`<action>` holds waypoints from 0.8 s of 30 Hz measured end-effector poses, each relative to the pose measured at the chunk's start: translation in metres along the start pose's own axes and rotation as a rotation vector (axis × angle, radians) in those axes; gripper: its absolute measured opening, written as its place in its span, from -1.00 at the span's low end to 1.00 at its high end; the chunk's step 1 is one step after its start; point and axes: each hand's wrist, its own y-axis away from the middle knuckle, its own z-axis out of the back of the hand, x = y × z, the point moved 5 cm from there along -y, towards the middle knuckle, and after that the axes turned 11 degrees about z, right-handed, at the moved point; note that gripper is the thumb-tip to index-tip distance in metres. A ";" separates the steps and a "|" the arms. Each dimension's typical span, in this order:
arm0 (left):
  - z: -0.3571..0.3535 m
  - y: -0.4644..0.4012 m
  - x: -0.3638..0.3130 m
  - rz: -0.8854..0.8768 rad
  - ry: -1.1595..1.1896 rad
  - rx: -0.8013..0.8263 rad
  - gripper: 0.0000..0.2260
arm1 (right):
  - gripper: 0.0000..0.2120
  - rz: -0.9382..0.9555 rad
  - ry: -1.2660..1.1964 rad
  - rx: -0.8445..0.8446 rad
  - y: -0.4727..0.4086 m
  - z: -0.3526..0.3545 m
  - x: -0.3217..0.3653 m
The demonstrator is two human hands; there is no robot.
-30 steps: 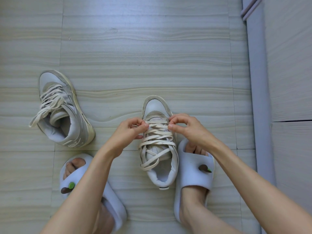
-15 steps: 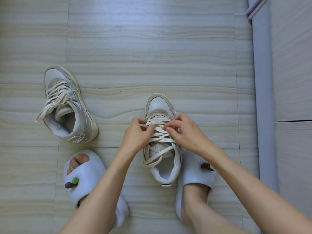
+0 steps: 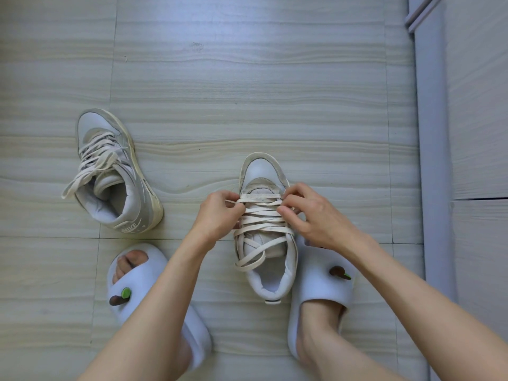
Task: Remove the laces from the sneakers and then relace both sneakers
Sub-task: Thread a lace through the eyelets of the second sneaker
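A worn white and grey sneaker (image 3: 264, 174) stands upright on the floor between my feet, toe pointing away. Its cream flat lace (image 3: 261, 215) crosses the tongue in several loose rows, with slack loops over the opening. My left hand (image 3: 217, 215) pinches the lace at the shoe's left edge near the upper rows. My right hand (image 3: 310, 215) pinches the lace at the right edge. The second sneaker (image 3: 115, 177) lies tilted on its side at the left, laced, with loose ends trailing to the floor.
I wear white slides: the left slide (image 3: 143, 273) is below the second sneaker, and the right slide (image 3: 321, 287) is pressed against the held sneaker's right side. A pale baseboard and wall (image 3: 431, 160) run along the right. The floor is striped light tile.
Both hands have shifted from pinching at the outer sides of the shoe to working closer together on the upper lace rows. The view has drifted slightly; the sneakers have stayed in place.
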 end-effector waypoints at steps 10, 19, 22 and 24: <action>-0.002 0.006 -0.001 -0.084 -0.131 -0.018 -0.77 | -0.81 -0.074 -0.049 -0.015 0.001 -0.003 -0.003; 0.001 0.002 0.001 -0.023 -0.021 -0.099 -0.85 | -0.79 0.071 0.106 0.081 -0.001 -0.001 -0.002; -0.001 0.002 0.001 -0.034 0.006 -0.064 -0.89 | -0.79 0.072 0.117 0.095 0.002 0.000 -0.008; -0.001 0.003 -0.001 -0.051 -0.016 -0.054 -0.89 | -0.80 0.067 0.109 0.075 0.003 -0.001 -0.010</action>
